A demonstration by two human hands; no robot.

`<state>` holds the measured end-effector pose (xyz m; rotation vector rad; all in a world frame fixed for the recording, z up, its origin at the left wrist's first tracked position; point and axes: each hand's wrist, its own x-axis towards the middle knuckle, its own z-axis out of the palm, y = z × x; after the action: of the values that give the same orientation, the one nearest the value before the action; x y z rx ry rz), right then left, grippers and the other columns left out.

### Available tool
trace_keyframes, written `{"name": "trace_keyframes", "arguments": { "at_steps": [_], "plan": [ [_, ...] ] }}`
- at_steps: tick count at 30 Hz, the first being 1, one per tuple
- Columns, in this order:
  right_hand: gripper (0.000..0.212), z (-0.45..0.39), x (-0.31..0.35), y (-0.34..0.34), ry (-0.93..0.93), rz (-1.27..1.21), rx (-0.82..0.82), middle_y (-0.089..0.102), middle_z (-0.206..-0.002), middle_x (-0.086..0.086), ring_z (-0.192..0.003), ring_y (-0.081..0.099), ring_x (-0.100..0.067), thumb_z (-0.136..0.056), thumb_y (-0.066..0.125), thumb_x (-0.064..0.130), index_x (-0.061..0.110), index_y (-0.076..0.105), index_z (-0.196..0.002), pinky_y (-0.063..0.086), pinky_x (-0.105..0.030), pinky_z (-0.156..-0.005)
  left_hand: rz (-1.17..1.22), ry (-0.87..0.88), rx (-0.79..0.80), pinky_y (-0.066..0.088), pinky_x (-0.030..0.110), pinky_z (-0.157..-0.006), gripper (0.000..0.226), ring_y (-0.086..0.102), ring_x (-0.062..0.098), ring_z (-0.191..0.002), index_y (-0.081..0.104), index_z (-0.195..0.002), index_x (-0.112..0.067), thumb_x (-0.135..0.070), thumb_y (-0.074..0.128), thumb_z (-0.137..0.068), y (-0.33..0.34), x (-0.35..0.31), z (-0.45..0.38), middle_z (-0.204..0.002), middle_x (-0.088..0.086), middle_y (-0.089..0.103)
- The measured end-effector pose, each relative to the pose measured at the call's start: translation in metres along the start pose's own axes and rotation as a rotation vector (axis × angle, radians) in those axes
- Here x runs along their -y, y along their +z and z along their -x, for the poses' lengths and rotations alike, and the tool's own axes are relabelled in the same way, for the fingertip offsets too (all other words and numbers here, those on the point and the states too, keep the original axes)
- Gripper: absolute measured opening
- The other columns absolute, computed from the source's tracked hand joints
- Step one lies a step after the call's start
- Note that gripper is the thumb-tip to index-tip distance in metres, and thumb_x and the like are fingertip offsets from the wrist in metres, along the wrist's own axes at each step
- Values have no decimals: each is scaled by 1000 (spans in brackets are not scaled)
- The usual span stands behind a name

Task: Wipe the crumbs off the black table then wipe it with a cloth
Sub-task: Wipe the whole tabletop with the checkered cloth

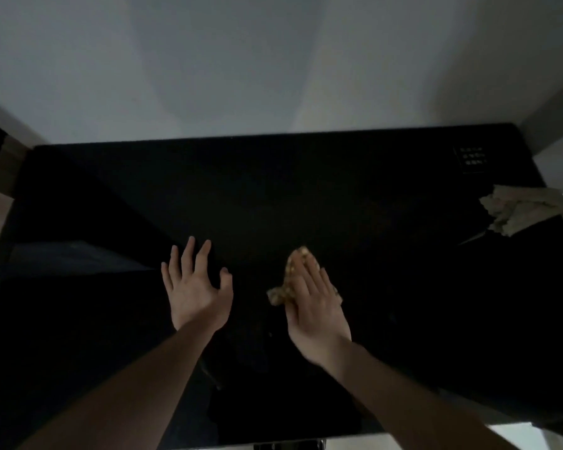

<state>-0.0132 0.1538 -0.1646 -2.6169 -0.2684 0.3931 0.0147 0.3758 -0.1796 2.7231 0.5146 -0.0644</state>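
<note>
Crumbs, pale golden and heaped in a small lumpy pile (290, 280), lie on the glossy black table (273, 190) a little right of its middle, nearer the front edge than the back. The right hand (316, 303) lies flat over the pile's right side, fingers straight and together, pressing down and clasping nothing; part of the heap shows past the fingertips and to the left of the palm. The left hand (197, 287) is spread just left of it, fingers splayed and relaxed, empty, and whether it touches the surface I cannot tell. A crumpled beige cloth (520, 209), soft and wrinkled with ragged edges, sits at the table's right edge towards the back corner, well apart from both hands. The tabletop is smooth and reflective, with a small white printed mark (470, 159) near the back right corner
</note>
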Motion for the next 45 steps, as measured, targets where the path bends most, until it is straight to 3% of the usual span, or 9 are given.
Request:
{"name": "trace_keyframes", "arguments": {
  "at_steps": [3, 8, 11, 17, 20, 25, 31, 35, 45],
  "plan": [
    [70, 83, -3, 20, 2, -58, 32, -9, -173, 15, -159, -9, -6, -105, 38, 28, 26, 4, -166, 7, -32, -131, 9, 8, 6, 4, 53, -130, 65, 3, 25, -160, 33, -155, -33, -46, 51, -94, 0, 0, 0, -171, -4, 19],
    [52, 163, -7, 30, -12, -161, -26, 30, -165, 27, -152, 30, 0, -95, 50, 28, 35, 52, -147, 31, -27, -117, -11, 13, 17, 5, 53, -130, 64, 4, 26, -160, 33, -155, -33, -47, 50, -95, -1, 0, 0, -171, -2, 19],
    [63, 150, -15, 3, 178, -320, -77, 41, -148, 45, -135, 45, 15, -90, 55, 25, 62, 43, -140, 42, -17, -109, -7, 6, 19, 5, 53, -130, 65, 3, 25, -160, 32, -155, -33, -46, 51, -95, -1, 1, -1, -171, -3, 18],
    [51, 31, -48, -76, 333, -455, -156, 68, -128, 10, -112, 69, -16, -100, 52, 2, 42, 44, -130, 52, -28, -86, -8, -9, 9, 6, 51, -131, 65, 2, 21, -160, 34, -155, -33, -43, 55, -95, 1, 1, -2, -170, -7, 19],
    [51, -55, -71, -104, 274, -395, -245, 68, -123, 3, -107, 69, -21, -102, 48, 2, 40, 43, -135, 51, -33, -86, -30, -2, 4, 7, 51, -131, 65, 3, 21, -161, 35, -155, -33, -48, 49, -94, 3, 1, -3, -170, -6, 20],
    [58, -195, -116, -119, 113, -182, -294, 47, -158, -14, -148, 43, -30, -100, 45, -3, 11, 40, -157, 31, -44, -125, -36, -8, 8, 8, 51, -131, 68, 3, 20, -161, 34, -155, -35, -51, 43, -90, 4, 2, -4, -170, -8, 20],
    [58, -281, -118, -121, 84, 9, -274, 46, -152, -16, -139, 45, -40, -90, 51, -4, 11, 49, -146, 34, -52, -120, -45, -12, -15, 8, 50, -131, 69, 5, 20, -161, 35, -156, -33, -52, 42, -90, 5, 1, -5, -170, -7, 22],
    [57, -267, -114, -97, 11, 100, -269, 34, -167, -10, -157, 22, -30, -100, 49, 6, 11, 40, -156, 13, -48, -130, -51, -14, -16, 9, 50, -131, 69, 5, 19, -161, 34, -157, -33, -52, 41, -91, 5, 1, -6, -170, -7, 22],
    [69, -41, -126, -43, -221, 2, -91, 28, -170, 1, -160, 16, -19, -90, 52, 3, 16, 42, -157, 18, -41, -129, -29, -25, -12, 9, 50, -131, 68, 6, 19, -160, 35, -156, -33, -50, 44, -91, 2, -4, -3, -169, -7, 22]
  ]
}}
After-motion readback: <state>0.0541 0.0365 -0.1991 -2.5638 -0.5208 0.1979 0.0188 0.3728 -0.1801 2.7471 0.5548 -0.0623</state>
